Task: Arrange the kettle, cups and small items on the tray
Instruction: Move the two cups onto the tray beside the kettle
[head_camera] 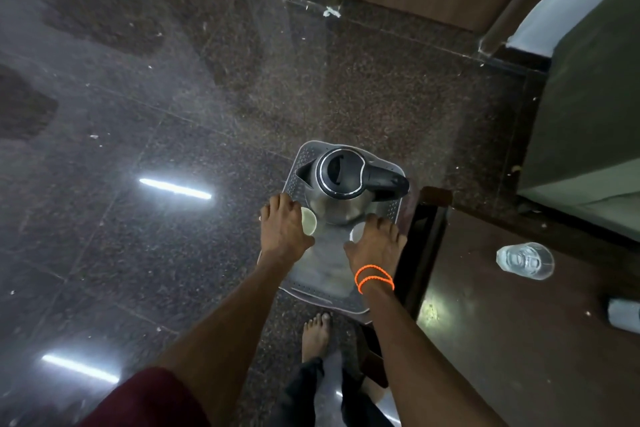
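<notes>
Kettle (341, 180) sits at twelve o'clock on the tray (322, 274), handle toward three. Left hand (282, 229) cups one cup (308, 221), right hand (375, 243) covers another (356, 231), probably steadying both; whether either hand truly grips, I cannot tell.

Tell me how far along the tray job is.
Done: the kettle stands on the tray, with a cup on either side in front of it. In hand: the left hand touches the left cup and the right hand covers part of the right cup; whether either grips is unclear. Left: no small items show on the tray; a glass stands on the table beside it.
</notes>
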